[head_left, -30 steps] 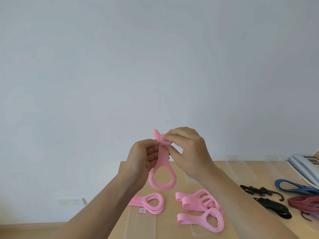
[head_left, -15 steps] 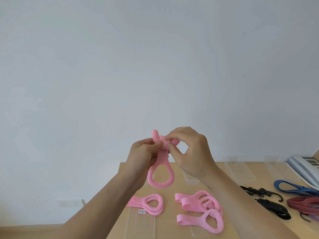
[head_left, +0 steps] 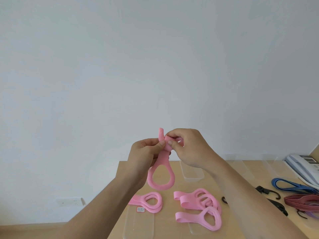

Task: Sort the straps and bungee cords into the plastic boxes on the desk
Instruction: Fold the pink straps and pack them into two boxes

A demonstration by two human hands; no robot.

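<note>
At the frame's centre, above the desk [head_left: 169, 228], the left hand [head_left: 143, 153] and right hand [head_left: 189, 147] both pinch the folded upper tail of a pink strap [head_left: 161, 172], its loop dangling below. It looks light, soft and rubbery; the flat tail seems the surest hold

Above the light wooden desk [head_left: 172, 226], the left hand [head_left: 143, 154] and right hand [head_left: 188, 147] pinch the upper end of a pink rubbery strap [head_left: 161, 176], its teardrop loop hanging below.

Straps [head_left: 195, 199] on desk [head_left: 169, 228], bungee cords [head_left: 303, 200] right — telephone [head_left: 300, 164] behind
</note>
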